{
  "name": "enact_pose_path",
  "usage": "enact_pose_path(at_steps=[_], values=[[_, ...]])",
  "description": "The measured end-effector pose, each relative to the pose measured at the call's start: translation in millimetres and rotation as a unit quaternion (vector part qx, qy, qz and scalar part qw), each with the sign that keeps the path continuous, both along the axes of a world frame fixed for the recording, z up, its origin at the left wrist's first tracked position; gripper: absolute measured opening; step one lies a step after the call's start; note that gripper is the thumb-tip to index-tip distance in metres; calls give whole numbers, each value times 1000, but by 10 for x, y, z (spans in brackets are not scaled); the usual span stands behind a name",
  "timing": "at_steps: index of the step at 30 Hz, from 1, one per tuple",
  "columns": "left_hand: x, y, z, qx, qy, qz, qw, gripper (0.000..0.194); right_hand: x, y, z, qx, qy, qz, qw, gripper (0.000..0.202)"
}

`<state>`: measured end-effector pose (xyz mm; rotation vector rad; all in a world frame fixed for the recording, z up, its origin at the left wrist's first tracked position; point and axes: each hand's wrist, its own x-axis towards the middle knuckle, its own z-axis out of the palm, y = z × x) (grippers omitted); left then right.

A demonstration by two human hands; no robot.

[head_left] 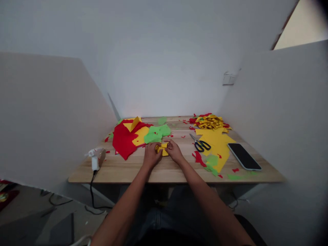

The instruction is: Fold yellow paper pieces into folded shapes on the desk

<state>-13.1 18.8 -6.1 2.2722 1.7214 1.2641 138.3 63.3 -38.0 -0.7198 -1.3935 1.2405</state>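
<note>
Between my hands, at the middle of the table, is a small folded piece of yellow paper (164, 151). The fingers of my left hand (151, 154) pinch its left side. On its right side my right hand (174, 151) grips the edge with bent fingers. Just beyond my hands lies torn or cut green paper (156, 133). Red paper (124, 141) and more yellow sheets spread to the left of it. Dark-handled scissors (201, 143) rest to the right of my right hand, their blades slightly apart and pointing away from me.
A white glue gun (95, 159) with a black cord stands at the left edge. At the back right is a pile of folded yellow pieces (210, 122). Yellow sheet paper (216, 145) and a phone (244, 156) lie on the right. Partitions flank the wooden table (123, 172).
</note>
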Motion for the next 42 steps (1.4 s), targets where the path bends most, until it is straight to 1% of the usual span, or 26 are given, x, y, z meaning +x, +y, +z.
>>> enact_pose_path(at_steps=[4, 7, 10, 12, 15, 17, 22, 27, 34, 39, 42], values=[[-30, 48, -47, 7, -25, -24, 999, 30, -3, 18, -11, 6, -11, 12, 1000, 47], [-84, 118, -112, -11, -74, -47, 996, 25, -6, 40, -37, 10, -12, 14, 1000, 46], [-138, 167, -170, -37, -110, -45, 992, 18, -4, 45, -49, 6, -12, 16, 1000, 43], [-156, 170, -189, -48, -116, -44, 991, 20, 2, 27, -33, 4, -16, 17, 1000, 42], [-159, 150, -190, -44, -118, -61, 990, 22, 11, -19, 12, 19, -36, 5, 999, 41], [-155, 135, -183, -36, -118, -66, 990, 19, 10, -42, 29, 32, -50, -4, 998, 40], [-142, 129, -186, -36, -119, -55, 991, 12, -12, -20, -21, 51, -68, -16, 996, 41], [-128, 124, -170, -50, -127, -54, 989, 17, -7, 1, -36, 65, -66, -34, 995, 41], [-122, 95, -107, -55, -125, -56, 989, 17, 8, -65, 63, 62, -55, -20, 996, 43], [-124, 116, -140, -61, -122, -73, 988, 18, 17, -75, 96, 66, -61, -25, 996, 34], [-129, 125, -162, -51, -129, -68, 988, 14, 18, -72, 80, 63, -64, -22, 996, 39]])
